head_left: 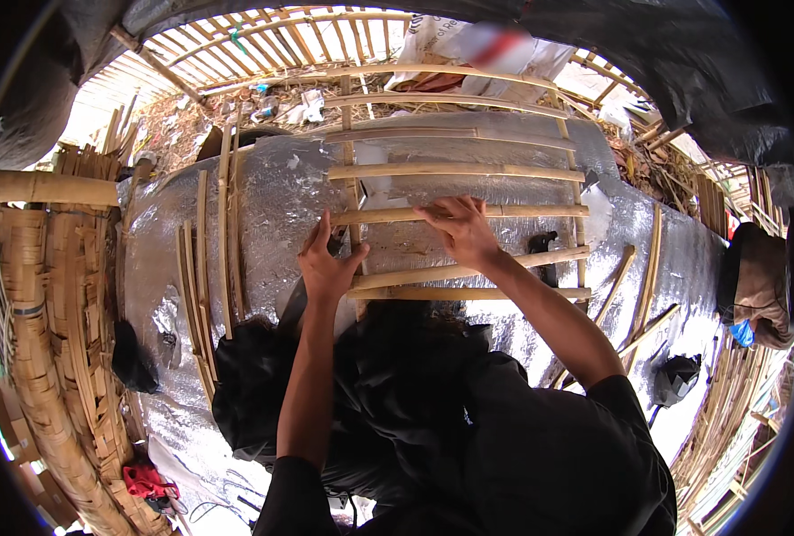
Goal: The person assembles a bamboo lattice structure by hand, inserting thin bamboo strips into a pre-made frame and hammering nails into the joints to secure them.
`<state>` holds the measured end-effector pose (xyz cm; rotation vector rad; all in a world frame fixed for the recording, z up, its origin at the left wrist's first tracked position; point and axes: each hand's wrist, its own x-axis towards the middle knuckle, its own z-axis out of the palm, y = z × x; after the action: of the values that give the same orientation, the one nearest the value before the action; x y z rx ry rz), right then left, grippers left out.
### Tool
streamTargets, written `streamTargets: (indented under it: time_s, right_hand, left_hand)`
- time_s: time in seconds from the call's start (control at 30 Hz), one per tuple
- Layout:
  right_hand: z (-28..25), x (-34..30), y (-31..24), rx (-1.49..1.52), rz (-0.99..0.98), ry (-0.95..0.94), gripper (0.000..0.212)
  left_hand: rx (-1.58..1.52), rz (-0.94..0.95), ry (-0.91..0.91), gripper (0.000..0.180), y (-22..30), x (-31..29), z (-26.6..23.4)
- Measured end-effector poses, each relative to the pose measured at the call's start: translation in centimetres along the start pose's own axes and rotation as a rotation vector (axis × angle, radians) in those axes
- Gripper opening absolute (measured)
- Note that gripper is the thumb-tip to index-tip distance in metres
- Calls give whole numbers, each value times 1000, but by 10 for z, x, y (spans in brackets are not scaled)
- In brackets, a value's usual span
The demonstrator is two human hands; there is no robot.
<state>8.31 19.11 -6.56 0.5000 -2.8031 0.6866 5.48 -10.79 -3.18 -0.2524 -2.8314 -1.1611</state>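
Observation:
A ladder-like bamboo frame (573,170) lies before me, with several split-bamboo slats across two long rails. My left hand (330,263) is at the left end of one slat (535,212), thumb and fingers apart, beside the left rail. Over the same slat, a little to the right, my right hand (459,232) rests its fingertips, the fingers bent but spread. Whether its thumb touches the slat is hidden. Nearer to me, two more slats (553,257) cross at a slight slant to each other. A black-headed tool (543,241), possibly a hammer, lies partly beneath them.
Silvery sheeting (281,188) covers the ground. Loose bamboo strips (225,232) lie at left, others (651,259) at right. A woven bamboo stack (26,286) borders the left. Dark sheeting (656,54) hangs overhead; a printed white sack (513,54) is at the back.

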Motion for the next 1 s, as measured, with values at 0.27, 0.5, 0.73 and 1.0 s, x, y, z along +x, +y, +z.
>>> streamTargets:
  time_s: [0.27,0.5,0.73,1.0]
  right_hand:
    - [-16,-3,-9,77,67,144,47]
    - [-34,-40,-20,27,149,136,40]
    - [-24,-76,-62,37,-59,78,39]
    - [-27,-64,-66,16,60,62,37]
  left_hand:
    - [42,-3,-6,96,-2,-2,1]
    - [92,-72,-40,102,-19,-9,12]
    - [173,-41,-53,98,-18,-7,9]
    - [247,-82,-140,98,-8,-6,0]
